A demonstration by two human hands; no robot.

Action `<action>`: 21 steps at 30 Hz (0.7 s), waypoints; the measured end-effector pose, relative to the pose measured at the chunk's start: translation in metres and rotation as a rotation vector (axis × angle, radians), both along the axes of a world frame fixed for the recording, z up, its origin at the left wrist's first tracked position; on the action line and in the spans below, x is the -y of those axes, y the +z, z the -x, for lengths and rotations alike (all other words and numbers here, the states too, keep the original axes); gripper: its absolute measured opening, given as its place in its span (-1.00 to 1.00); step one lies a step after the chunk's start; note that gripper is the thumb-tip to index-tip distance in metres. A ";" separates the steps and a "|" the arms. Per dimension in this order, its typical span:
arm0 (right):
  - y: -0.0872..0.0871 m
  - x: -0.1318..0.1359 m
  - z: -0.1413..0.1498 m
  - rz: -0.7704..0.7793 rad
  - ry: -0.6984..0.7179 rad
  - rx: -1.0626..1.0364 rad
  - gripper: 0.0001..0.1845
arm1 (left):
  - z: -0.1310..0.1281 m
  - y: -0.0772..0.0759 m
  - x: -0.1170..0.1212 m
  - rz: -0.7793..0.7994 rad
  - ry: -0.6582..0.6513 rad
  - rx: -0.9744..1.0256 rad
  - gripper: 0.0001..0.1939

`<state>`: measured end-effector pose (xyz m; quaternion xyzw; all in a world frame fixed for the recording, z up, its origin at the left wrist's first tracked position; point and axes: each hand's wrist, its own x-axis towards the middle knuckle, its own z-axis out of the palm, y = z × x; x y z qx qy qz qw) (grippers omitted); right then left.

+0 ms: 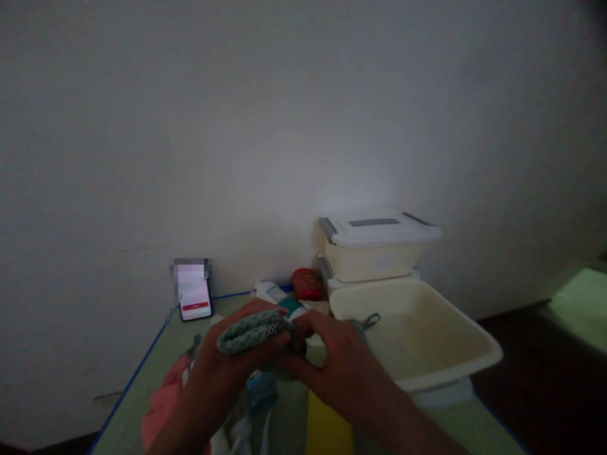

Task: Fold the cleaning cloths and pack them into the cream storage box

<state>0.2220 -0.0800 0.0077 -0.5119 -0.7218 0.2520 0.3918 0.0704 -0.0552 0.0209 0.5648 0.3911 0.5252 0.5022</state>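
My left hand (227, 363) is closed round a folded grey-green textured cloth (249, 332), held up over the table. At the cloth's right end, by a dark checked part, the thumb and fingers of my right hand (332, 354) are pinched on it. Behind my right hand a bit of grey-green fabric with a hanging loop (372, 321) shows against the basin. Below my hands lie a yellow flat thing (329, 426) and a clear bluish container (262, 393). Pink cloth (164, 401) lies by my left forearm, partly hidden by it.
A cream basin (427, 335) stands at the right, in front of stacked lidded boxes (379, 256). Near the wall are a red patterned round container (307, 284) and a white-and-teal tube (279, 297). A phone (195, 297) leans at the table's back left.
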 end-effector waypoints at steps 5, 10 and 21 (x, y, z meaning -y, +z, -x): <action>0.010 -0.002 -0.051 0.075 0.016 -0.195 -0.66 | -0.042 0.003 -0.003 -0.091 -0.070 -0.112 -0.67; 0.027 -0.010 -0.097 0.265 0.115 -0.246 -0.74 | -0.064 0.004 -0.028 -0.199 -0.218 -0.182 -0.80; 0.036 -0.025 -0.153 0.058 -0.079 0.235 -0.71 | -0.087 -0.010 -0.040 -0.798 0.013 -0.508 -0.79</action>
